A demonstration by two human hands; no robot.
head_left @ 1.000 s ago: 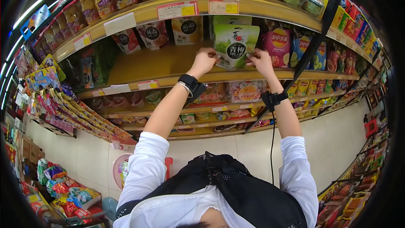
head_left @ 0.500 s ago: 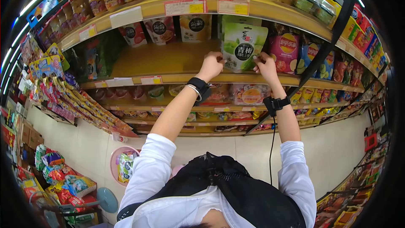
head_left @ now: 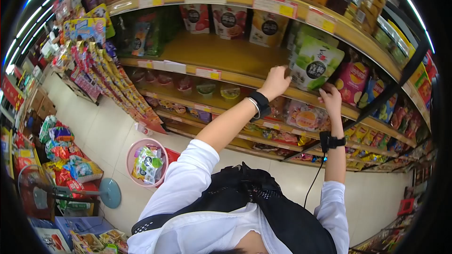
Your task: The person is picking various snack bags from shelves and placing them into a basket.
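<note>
Green pouch (head_left: pixel 316 61) upright on shelf (head_left: pixel 212 54), upper right of frame; left hand (head_left: pixel 275 82) and right hand (head_left: pixel 329 96) each with grip clamped on a lower corner. Placement looks nearly done; release is left.

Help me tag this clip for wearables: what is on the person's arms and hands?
Left hand and right hand are bare. White sleeves cover the upper arms. Each wrist has a black band; the left adds a silvery bracelet, the right a hanging black cable.

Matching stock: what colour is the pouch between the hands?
Green and white stand-up pouch, black round label; head view.
</note>
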